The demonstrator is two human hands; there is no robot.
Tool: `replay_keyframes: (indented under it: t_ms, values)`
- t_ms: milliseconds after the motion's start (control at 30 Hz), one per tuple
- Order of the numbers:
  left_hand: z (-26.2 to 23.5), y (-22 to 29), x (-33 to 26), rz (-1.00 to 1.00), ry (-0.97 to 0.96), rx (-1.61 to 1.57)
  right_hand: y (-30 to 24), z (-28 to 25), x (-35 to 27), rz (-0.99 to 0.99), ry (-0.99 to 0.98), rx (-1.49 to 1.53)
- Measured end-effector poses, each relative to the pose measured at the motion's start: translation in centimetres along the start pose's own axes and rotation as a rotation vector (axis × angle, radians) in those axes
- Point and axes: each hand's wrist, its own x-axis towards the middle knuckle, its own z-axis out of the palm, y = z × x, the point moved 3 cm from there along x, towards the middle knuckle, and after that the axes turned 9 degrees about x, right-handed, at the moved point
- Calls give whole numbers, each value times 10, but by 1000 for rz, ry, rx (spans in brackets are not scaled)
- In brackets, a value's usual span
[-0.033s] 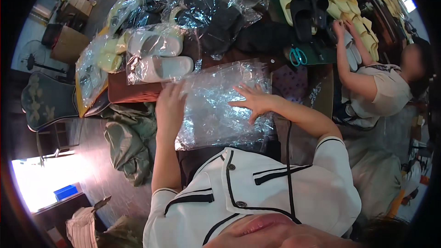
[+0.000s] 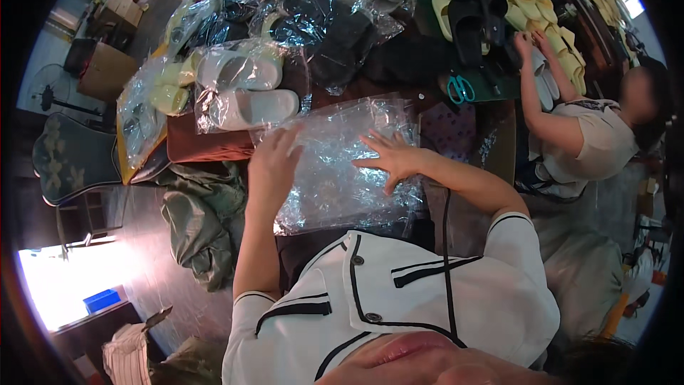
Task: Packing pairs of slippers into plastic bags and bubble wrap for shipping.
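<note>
Clear plastic bags (image 2: 335, 164) lie in a flat, wrinkled stack at the table's near edge, in front of my body. Spread over their right part is my right hand (image 2: 392, 160), its fingers apart and nothing in them. My left hand (image 2: 276, 160) is at the bags' left edge, fingers stretched out and slightly bent. Whether its fingertips press on the plastic is hard to see. Just beyond that hand, a pair of white slippers (image 2: 263, 108) rests in a clear bag.
Bagged slippers in black, white and yellow pile up across the far table. Teal-handled scissors (image 2: 460, 89) lie right of the bags, near black slippers (image 2: 467, 28). A co-worker (image 2: 591, 128) sits at the right, both hands at a light slipper. A dark chair (image 2: 75, 157) stands left.
My left hand has shifted slightly to the right and further over the bags' edge. My right hand stays nearly where it was.
</note>
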Motion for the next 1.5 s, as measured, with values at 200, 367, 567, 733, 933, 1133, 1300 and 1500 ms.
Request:
replay_keyframes:
  t_ms: [200, 367, 567, 733, 933, 1133, 1300, 1500]
  values:
    - [126, -76, -35, -101, -282, 137, -12, -5, 5, -57, -4, -21]
    - [150, -82, -57, -80, -222, 88, -5, 0, 0, -83, 16, -23]
    - [88, -42, -18, 5, -109, -1, -10, -55, -3, -156, 126, 54]
    - [49, -12, -4, 86, -190, -47, 12, -180, 20, -309, 693, 93]
    - [35, 12, -9, 155, -263, -127, 152, -270, 99, 59, 1150, 83]
    - [26, 6, -31, 70, -327, -194, 154, -279, 144, 177, 966, 424]
    - [21, 3, -22, 43, -283, -290, 129, -274, 133, 58, 541, 1162]
    - [30, -2, 2, 3, -193, -465, 66, -272, 53, -122, 667, 1369]
